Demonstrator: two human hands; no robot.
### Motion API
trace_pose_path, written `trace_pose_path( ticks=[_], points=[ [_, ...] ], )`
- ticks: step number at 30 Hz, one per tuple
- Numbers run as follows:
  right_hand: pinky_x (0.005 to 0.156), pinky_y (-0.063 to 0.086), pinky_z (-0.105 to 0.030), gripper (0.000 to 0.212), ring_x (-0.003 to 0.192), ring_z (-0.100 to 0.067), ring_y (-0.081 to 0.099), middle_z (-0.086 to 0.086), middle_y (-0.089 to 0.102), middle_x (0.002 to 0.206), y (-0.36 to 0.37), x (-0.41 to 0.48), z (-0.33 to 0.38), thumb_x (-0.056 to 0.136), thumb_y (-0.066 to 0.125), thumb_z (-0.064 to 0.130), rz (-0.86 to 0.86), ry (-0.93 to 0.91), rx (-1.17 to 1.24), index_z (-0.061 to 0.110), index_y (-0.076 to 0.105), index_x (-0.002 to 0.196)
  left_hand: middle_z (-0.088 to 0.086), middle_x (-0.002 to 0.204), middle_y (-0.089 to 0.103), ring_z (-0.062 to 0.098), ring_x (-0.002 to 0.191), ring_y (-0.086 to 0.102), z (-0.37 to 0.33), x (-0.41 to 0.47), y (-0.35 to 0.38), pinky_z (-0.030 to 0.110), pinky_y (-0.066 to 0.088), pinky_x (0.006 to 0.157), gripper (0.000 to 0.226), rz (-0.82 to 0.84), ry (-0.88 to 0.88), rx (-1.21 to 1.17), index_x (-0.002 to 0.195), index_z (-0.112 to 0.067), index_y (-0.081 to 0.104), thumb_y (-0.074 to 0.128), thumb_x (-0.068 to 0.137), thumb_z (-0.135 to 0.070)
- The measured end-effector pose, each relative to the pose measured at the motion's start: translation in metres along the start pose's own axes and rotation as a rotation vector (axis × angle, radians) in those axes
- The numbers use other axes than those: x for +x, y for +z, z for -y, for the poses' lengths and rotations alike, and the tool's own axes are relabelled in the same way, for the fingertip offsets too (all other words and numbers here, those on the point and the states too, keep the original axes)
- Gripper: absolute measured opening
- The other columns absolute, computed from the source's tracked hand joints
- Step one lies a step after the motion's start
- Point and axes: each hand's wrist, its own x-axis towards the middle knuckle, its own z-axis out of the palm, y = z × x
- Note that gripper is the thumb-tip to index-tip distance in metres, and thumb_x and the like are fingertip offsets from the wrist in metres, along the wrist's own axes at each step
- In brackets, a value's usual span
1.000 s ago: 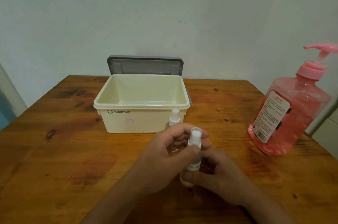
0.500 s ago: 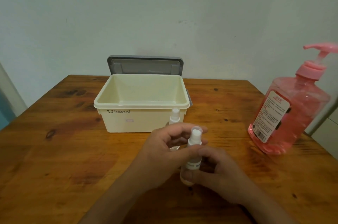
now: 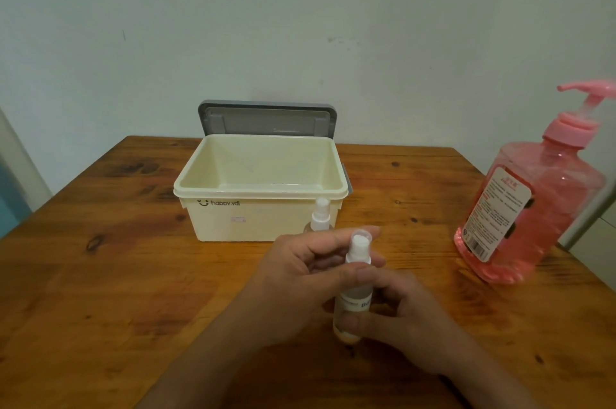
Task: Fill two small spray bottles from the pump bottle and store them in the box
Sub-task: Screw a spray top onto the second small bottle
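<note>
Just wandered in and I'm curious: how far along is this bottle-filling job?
Early. Done: the box stands open, nothing inside. In hand: left hand and right hand hold one spray bottle, showing no pink. Left: filling it and the second spray bottle by the box from the pump bottle, then storing both.

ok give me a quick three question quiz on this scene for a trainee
1. True or false: a spray bottle already lies inside the cream box.
2. Where does the pink pump bottle stand? A) left of the box B) right of the box C) inside the box
3. Of the two hands, which one grips the lower body of the held spray bottle?

Key
1. False: nothing shows inside the box; the second spray bottle stands on the table in front of it.
2. B
3. The right hand; the left hand pinches its neck.
</note>
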Motion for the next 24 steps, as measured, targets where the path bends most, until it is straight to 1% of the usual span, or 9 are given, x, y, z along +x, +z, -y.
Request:
trace_pose_path(
  ticks=[3, 7, 9, 12, 15, 16, 19, 21, 24],
  points=[
    [0.078, 0.053, -0.019, 0.029, 0.093, -0.01, 0.071, 0.006, 0.076, 0.102, 0.0008, -0.001, 0.0049, 0.075, 0.077, 0.026, 0.014, -0.019, -0.025, 0.031, 0.072, 0.103, -0.016, 0.104, 0.076, 0.005, 0.102, 0.071, -0.0007, -0.0009, -0.0018, 0.018, 0.055, 0.081, 0.03, 0.02, 0.004, 0.005, 0.104, -0.03, 0.07, 0.068, 0.075, -0.021],
    [0.079, 0.053, -0.022, 0.031, 0.093, -0.013, 0.071, 0.003, 0.075, 0.103, 0.001, -0.0009, 0.0056, 0.074, 0.077, 0.029, 0.013, -0.019, -0.012, 0.03, 0.072, 0.104, -0.013, 0.104, 0.076, 0.007, 0.102, 0.071, 0.0003, -0.0016, -0.0016, 0.021, 0.057, 0.082, 0.03, 0.009, 0.03, 0.0, 0.105, -0.028, 0.07, 0.068, 0.076, -0.02],
    [0.08, 0.054, -0.023, 0.031, 0.094, -0.015, 0.071, -0.001, 0.076, 0.104, 0.0009, -0.0005, 0.0056, 0.073, 0.077, 0.029, 0.011, -0.012, 0.007, 0.028, 0.072, 0.104, -0.009, 0.102, 0.077, 0.009, 0.101, 0.072, 0.0009, -0.0021, -0.0001, 0.021, 0.056, 0.081, 0.033, -0.008, 0.044, -0.006, 0.109, -0.028, 0.069, 0.069, 0.077, -0.019],
    [0.08, 0.054, -0.023, 0.029, 0.094, -0.015, 0.071, -0.002, 0.076, 0.103, 0.0017, 0.0001, 0.0071, 0.074, 0.077, 0.028, 0.014, -0.016, 0.021, 0.028, 0.073, 0.102, -0.006, 0.099, 0.077, 0.011, 0.096, 0.073, 0.0022, -0.0018, 0.0018, 0.021, 0.056, 0.076, 0.035, -0.042, 0.056, 0.014, 0.111, -0.031, 0.067, 0.07, 0.077, -0.021],
    [0.08, 0.054, -0.023, 0.028, 0.094, -0.016, 0.071, -0.003, 0.075, 0.104, 0.0028, 0.0005, 0.0063, 0.075, 0.077, 0.025, 0.001, -0.021, 0.018, 0.027, 0.073, 0.103, -0.007, 0.098, 0.077, 0.011, 0.095, 0.072, 0.0029, -0.0016, 0.0028, 0.022, 0.057, 0.079, 0.034, -0.065, 0.076, 0.054, 0.11, -0.032, 0.067, 0.07, 0.078, -0.022],
    [0.081, 0.054, -0.022, 0.028, 0.095, -0.015, 0.071, -0.002, 0.075, 0.104, 0.003, 0.0005, 0.0061, 0.076, 0.077, 0.023, -0.002, -0.022, 0.016, 0.027, 0.074, 0.104, -0.008, 0.098, 0.077, 0.009, 0.096, 0.072, 0.0028, -0.0018, 0.0029, 0.021, 0.057, 0.08, 0.033, -0.07, 0.079, 0.071, 0.11, -0.033, 0.067, 0.07, 0.079, -0.021],
    [0.08, 0.053, -0.021, 0.034, 0.095, -0.012, 0.071, 0.003, 0.075, 0.104, 0.0026, 0.0005, 0.0049, 0.077, 0.078, 0.016, -0.01, -0.016, -0.017, 0.037, 0.074, 0.102, -0.009, 0.1, 0.076, 0.005, 0.096, 0.071, 0.0022, -0.0026, 0.0031, 0.018, 0.055, 0.082, 0.033, -0.07, 0.093, 0.108, 0.11, -0.033, 0.066, 0.071, 0.083, -0.014],
    [0.079, 0.055, -0.023, 0.04, 0.096, -0.012, 0.071, 0.003, 0.075, 0.104, 0.0021, 0.0009, 0.0029, 0.077, 0.078, 0.01, -0.019, -0.013, -0.043, 0.04, 0.073, 0.102, -0.01, 0.1, 0.076, 0.004, 0.096, 0.07, 0.0026, -0.0028, 0.0032, 0.016, 0.054, 0.081, 0.034, -0.074, 0.115, 0.124, 0.111, -0.032, 0.066, 0.071, 0.083, -0.014],
    [0.083, 0.055, -0.026, 0.041, 0.101, -0.014, 0.069, 0.004, 0.072, 0.109, 0.0026, 0.0018, 0.0016, 0.076, 0.079, 0.016, -0.034, -0.048, -0.089, 0.042, 0.071, 0.108, -0.014, 0.102, 0.075, 0.003, 0.098, 0.069, 0.004, -0.0026, 0.0032, 0.014, 0.053, 0.081, 0.034, -0.073, 0.14, 0.145, 0.113, -0.035, 0.065, 0.07, 0.081, -0.023]
  ],
)
